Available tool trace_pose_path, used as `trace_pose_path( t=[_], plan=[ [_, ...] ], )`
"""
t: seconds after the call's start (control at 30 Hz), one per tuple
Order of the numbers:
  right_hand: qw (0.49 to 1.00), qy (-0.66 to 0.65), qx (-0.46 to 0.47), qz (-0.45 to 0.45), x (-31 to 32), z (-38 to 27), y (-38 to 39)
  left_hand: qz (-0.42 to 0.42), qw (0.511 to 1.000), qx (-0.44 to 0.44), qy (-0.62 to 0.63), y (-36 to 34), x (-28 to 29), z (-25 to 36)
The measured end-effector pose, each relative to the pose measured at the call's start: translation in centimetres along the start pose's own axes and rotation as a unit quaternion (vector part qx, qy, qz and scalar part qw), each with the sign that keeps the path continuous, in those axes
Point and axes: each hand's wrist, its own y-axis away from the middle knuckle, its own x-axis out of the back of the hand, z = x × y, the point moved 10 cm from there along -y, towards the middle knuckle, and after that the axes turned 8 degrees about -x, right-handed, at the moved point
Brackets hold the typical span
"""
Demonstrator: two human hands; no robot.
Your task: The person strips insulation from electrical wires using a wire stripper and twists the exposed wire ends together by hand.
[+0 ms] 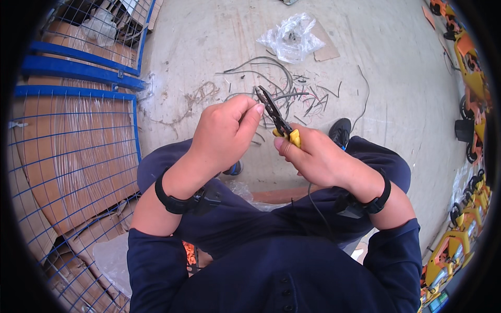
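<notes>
My right hand is closed around the yellow handles of a pair of wire strippers. Their long dark jaws point up and to the left, away from my body. Beside the jaws, my left hand is closed, thumb and forefinger pinched together; what it holds, if anything, is too small to make out. Below both hands, on the floor, lie scattered cable offcuts, grey and black with a few thin red strands. A thin dark cable runs over my lap below the right hand.
Blue wire-mesh cages with flattened cardboard stand along the left. Clear plastic wrap lies on a cardboard piece ahead. Yellow and orange wheeled items line the right side. My shoe rests near the offcuts.
</notes>
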Motion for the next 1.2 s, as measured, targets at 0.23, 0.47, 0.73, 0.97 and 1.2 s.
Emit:
trace_pose_path(
  t=[0.23, 0.47, 0.73, 0.97, 1.2],
  plan=[
    [0.997, -0.052, -0.024, -0.049, -0.9, 0.8, -0.4, -0.022, 0.991, 0.111, 0.065, 0.5, -0.3, -1.5],
    [0.999, -0.036, 0.027, -0.004, -0.3, -0.4, 0.1, -0.02, 0.991, 0.119, 0.063, 0.8, -0.7, -2.2],
    [1.0, 0.001, 0.023, 0.014, 0.1, -0.8, 0.2, -0.025, 0.994, 0.096, 0.039, 0.6, -0.5, -1.6],
    [0.996, 0.065, 0.031, 0.048, 0.5, -0.8, 0.3, -0.028, 0.997, 0.075, 0.019, 0.4, -0.4, -1.4],
    [0.993, 0.078, 0.04, 0.075, 0.6, -0.9, 0.3, -0.031, 0.997, 0.073, 0.013, 0.4, -0.3, -1.3]
  ],
)
